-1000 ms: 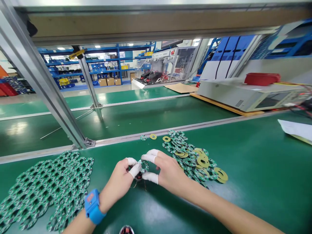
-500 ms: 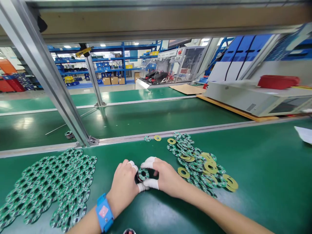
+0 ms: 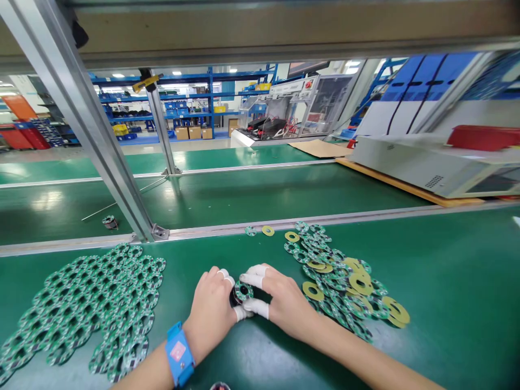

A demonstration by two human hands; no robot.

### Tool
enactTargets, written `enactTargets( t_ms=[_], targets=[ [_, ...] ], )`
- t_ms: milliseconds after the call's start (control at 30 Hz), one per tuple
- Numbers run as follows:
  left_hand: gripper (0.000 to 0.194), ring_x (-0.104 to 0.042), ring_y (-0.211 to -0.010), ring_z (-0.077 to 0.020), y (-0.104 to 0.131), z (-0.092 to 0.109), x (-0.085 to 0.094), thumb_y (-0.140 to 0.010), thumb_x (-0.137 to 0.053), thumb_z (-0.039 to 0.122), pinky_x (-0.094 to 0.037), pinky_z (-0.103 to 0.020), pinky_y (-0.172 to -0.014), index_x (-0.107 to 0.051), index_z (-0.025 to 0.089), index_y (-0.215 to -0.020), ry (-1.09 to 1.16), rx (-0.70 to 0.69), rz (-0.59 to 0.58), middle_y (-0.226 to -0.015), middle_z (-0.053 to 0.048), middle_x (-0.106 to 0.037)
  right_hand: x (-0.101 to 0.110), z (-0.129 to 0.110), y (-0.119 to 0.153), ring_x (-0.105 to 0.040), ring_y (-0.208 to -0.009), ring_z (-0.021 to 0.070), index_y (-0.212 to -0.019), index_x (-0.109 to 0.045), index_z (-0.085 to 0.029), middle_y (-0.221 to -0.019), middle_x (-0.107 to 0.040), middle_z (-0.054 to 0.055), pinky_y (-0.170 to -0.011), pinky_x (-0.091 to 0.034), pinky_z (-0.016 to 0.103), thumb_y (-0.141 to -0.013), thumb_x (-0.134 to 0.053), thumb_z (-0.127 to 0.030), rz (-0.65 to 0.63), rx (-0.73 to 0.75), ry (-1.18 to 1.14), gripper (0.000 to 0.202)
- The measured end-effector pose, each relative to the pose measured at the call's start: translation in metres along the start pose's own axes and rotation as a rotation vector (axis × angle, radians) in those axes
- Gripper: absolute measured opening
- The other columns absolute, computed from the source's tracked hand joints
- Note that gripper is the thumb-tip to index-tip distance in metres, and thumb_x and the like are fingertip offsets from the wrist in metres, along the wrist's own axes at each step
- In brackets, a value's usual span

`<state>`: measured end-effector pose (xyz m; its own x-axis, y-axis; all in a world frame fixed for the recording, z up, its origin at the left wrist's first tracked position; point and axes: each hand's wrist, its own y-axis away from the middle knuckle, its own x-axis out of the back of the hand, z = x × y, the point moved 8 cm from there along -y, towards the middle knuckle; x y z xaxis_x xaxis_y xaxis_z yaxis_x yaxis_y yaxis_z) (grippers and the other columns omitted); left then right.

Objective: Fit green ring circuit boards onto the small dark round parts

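Observation:
My left hand (image 3: pixel 212 300), white finger cots on its fingertips, grips a small wound coil core (image 3: pixel 234 297) just above the green mat. On top of that core sits a green ring-shaped circuit board (image 3: pixel 249 293). My right hand (image 3: pixel 286 303), also in white finger cots, has its thumb and fingers closed on the edge of this ring. Much of the core is hidden behind the fingers. Left of my hands lie many overlapping green ring boards (image 3: pixel 87 298) in rows. On the right is a loose pile of ring boards (image 3: pixel 325 276), some showing their yellow side.
A metal post (image 3: pixel 101 146) rises from the bench at left, near another coil core (image 3: pixel 109 222). A further core (image 3: pixel 220 386) shows at the bottom edge. Beyond the metal rail (image 3: pixel 219 227), a grey equipment case (image 3: pixel 406 162) stands at right.
The view has shifted slightly, moving the scene to the right. My right fingers sit a little closer around the ring board; both hands stay at the core.

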<state>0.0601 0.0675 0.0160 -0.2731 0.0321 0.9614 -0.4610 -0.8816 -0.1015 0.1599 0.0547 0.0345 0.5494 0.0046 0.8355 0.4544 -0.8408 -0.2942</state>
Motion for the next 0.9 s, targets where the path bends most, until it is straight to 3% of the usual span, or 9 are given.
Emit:
enactTargets(
  t_ms=[200,667,767,900],
  targets=[
    [0.040,-0.052,-0.080,-0.0263,0.0012,0.0008,0.0003,-0.079,-0.056,0.054,-0.039,-0.038,-0.067,-0.062,0.015,-0.075,0.012,-0.009,0.016,-0.081,-0.009,-0.061,0.0014,-0.0023,-0.0008,-0.057,-0.088,0.0228,-0.106,-0.064,-0.021,-0.099,-0.065,0.005,-0.073,-0.048,0.033,-0.075,-0.073,-0.018,-0.001,0.030,0.007,0.032],
    [0.038,-0.053,-0.082,-0.0255,0.0013,-0.0012,-0.0022,-0.077,-0.060,0.053,-0.040,-0.037,-0.069,-0.063,0.015,-0.075,0.003,0.027,0.001,-0.082,-0.008,-0.062,-0.0015,-0.0048,-0.0048,-0.057,-0.083,0.0222,-0.090,-0.068,-0.022,-0.085,-0.064,0.004,-0.065,-0.042,0.027,-0.078,-0.072,-0.028,-0.163,-0.124,0.191,0.014],
    [0.039,-0.053,-0.083,-0.0253,0.0007,-0.0015,-0.0026,-0.077,-0.059,0.053,-0.040,-0.037,-0.070,-0.063,0.015,-0.075,0.001,0.030,0.006,-0.082,-0.008,-0.062,-0.0026,-0.0028,-0.0042,-0.056,-0.084,0.0224,-0.091,-0.068,-0.021,-0.086,-0.063,0.004,-0.068,-0.043,0.028,-0.079,-0.070,-0.027,-0.147,-0.147,0.151,0.014],
    [0.040,-0.053,-0.083,-0.0252,0.0001,-0.0016,-0.0020,-0.078,-0.057,0.054,-0.039,-0.037,-0.070,-0.063,0.014,-0.077,0.001,0.019,0.004,-0.083,-0.008,-0.062,-0.0008,-0.0057,-0.0080,-0.056,-0.089,0.0209,-0.100,-0.065,-0.022,-0.099,-0.061,0.004,-0.073,-0.043,0.027,-0.074,-0.072,-0.017,-0.110,-0.117,-0.032,0.028]
  ],
)
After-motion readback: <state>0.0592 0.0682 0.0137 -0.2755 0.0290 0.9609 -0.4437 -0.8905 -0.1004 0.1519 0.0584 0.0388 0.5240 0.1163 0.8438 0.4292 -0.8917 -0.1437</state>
